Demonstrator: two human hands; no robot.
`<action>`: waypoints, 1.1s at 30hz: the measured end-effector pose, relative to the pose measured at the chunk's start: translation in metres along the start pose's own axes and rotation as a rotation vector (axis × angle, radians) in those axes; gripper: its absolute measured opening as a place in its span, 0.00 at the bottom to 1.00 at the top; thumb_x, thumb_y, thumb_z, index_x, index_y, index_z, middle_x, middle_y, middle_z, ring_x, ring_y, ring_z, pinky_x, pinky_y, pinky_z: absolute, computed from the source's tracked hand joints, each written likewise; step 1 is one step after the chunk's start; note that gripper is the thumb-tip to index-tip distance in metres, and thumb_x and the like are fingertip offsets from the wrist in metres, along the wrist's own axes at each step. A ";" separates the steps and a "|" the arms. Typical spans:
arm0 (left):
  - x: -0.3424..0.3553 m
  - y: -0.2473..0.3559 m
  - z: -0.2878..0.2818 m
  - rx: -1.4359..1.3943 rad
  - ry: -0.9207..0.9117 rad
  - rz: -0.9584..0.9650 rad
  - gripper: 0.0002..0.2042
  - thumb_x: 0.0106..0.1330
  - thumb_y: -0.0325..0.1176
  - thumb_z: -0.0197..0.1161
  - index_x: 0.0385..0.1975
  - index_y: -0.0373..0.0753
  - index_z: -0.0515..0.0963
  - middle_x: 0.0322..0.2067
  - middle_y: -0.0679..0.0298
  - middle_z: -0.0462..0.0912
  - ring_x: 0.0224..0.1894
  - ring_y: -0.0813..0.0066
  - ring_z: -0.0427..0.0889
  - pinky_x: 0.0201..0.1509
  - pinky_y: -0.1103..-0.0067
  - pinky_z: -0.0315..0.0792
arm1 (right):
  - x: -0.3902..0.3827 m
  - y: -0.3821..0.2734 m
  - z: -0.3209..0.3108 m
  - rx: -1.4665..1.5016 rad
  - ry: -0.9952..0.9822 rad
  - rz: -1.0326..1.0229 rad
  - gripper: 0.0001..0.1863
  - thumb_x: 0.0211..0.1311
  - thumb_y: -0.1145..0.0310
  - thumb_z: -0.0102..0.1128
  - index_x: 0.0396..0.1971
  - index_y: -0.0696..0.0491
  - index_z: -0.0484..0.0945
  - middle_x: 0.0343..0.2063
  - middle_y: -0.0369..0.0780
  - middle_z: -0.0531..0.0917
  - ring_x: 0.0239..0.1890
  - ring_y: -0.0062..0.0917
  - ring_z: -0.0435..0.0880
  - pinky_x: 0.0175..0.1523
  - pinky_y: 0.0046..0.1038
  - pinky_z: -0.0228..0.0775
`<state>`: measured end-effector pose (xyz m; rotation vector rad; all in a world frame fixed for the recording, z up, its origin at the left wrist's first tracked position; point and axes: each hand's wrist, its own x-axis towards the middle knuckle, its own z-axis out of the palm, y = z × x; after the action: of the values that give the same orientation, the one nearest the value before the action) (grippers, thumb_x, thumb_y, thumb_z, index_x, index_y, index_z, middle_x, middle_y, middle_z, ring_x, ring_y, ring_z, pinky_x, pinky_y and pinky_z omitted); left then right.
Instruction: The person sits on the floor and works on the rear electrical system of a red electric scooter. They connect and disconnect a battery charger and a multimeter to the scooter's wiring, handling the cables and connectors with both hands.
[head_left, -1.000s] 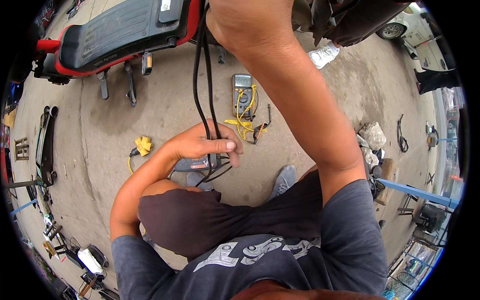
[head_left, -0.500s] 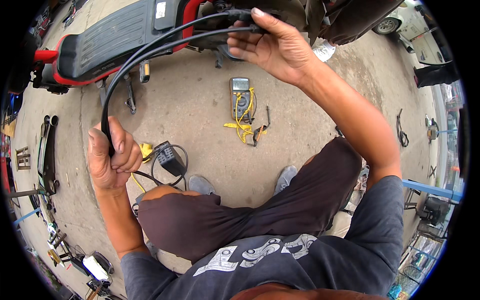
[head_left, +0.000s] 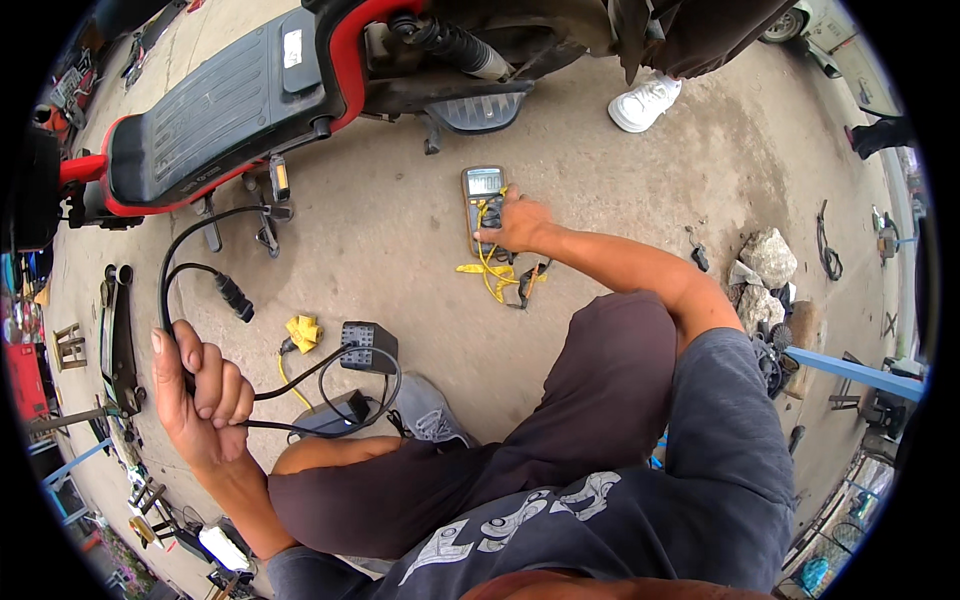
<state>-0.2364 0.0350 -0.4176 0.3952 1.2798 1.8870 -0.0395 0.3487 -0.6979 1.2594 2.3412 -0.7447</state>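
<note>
My left hand (head_left: 205,400) is closed around two black cables (head_left: 172,265) on the left. One loose end carries a black plug (head_left: 235,297); the other ends in a connector (head_left: 281,212) near the scooter's stand. My right hand (head_left: 522,222) grips the multimeter (head_left: 484,182) on the ground, its fingers over the meter's right side and dial. The meter's screen is lit, though part of the body is hidden by the hand. Yellow test leads (head_left: 497,285) lie bundled just below it. The cables loop down to a black ribbed box (head_left: 368,347) by my left knee.
A red and black scooter (head_left: 215,115) stands at the upper left. Another person's white shoe (head_left: 645,103) is planted at the upper right. A yellow connector (head_left: 303,333) lies left of the ribbed box, with a second dark box (head_left: 330,414) below. Stones (head_left: 768,258) sit to the right.
My right hand has let go of the cable ends near the scooter and come down onto the multimeter. My left hand has lowered slightly, leaving the plugs hanging free.
</note>
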 end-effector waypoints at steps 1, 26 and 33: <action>0.001 -0.001 0.001 -0.009 -0.013 -0.004 0.17 0.81 0.47 0.39 0.30 0.44 0.61 0.10 0.75 0.53 0.07 0.88 0.46 0.08 0.87 0.44 | 0.003 -0.008 0.010 0.009 0.028 0.027 0.64 0.47 0.36 0.71 0.68 0.70 0.48 0.54 0.57 0.74 0.58 0.45 0.75 0.61 0.37 0.70; 0.035 -0.022 0.011 0.039 -0.150 0.025 0.13 0.81 0.40 0.43 0.33 0.41 0.63 0.14 0.73 0.56 0.09 0.88 0.48 0.09 0.86 0.46 | -0.167 0.241 0.073 0.257 0.438 0.602 0.63 0.42 0.58 0.73 0.71 0.67 0.40 0.61 0.59 0.62 0.64 0.53 0.62 0.67 0.44 0.63; 0.038 -0.015 0.027 -0.041 -0.207 -0.119 0.16 0.79 0.42 0.44 0.36 0.36 0.72 0.14 0.68 0.61 0.14 0.80 0.56 0.17 0.84 0.55 | -0.217 0.318 0.099 0.320 0.511 0.908 0.62 0.46 0.55 0.72 0.71 0.67 0.40 0.59 0.61 0.64 0.63 0.53 0.64 0.66 0.42 0.63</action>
<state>-0.2363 0.0835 -0.4259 0.4699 1.1012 1.7211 0.3515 0.2937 -0.7424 2.6165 1.6408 -0.5088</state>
